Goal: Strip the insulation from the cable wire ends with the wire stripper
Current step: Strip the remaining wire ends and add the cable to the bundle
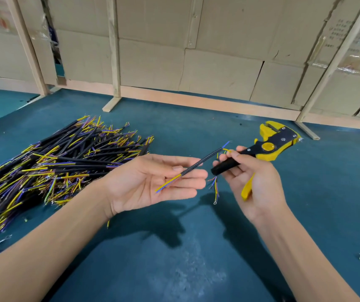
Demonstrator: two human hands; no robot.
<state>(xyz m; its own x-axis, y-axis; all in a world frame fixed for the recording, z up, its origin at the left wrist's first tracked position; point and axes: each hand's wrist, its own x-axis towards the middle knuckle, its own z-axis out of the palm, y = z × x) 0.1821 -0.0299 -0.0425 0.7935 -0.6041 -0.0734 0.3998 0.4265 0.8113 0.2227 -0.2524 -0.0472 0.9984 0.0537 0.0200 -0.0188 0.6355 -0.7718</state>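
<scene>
My left hand point(152, 182) is palm up over the green table and pins a short black cable point(198, 163) under its thumb. The cable's near end shows yellow and blue wires point(168, 183) lying across my fingers. Its far end point(226, 146) fans out blue and yellow wires towards my right hand. My right hand point(248, 179) grips the black and yellow handles of the wire stripper point(268, 147), whose jaws point up and to the right, away from the cable. The fingertips of that hand touch the yellow wire at the cable's far end.
A big pile of black cables point(61, 164) with yellow and blue wire ends lies on the left of the green table point(196, 258). Loose wire scraps point(215, 188) lie between my hands. Cardboard sheets on a wooden frame point(218, 79) close off the back.
</scene>
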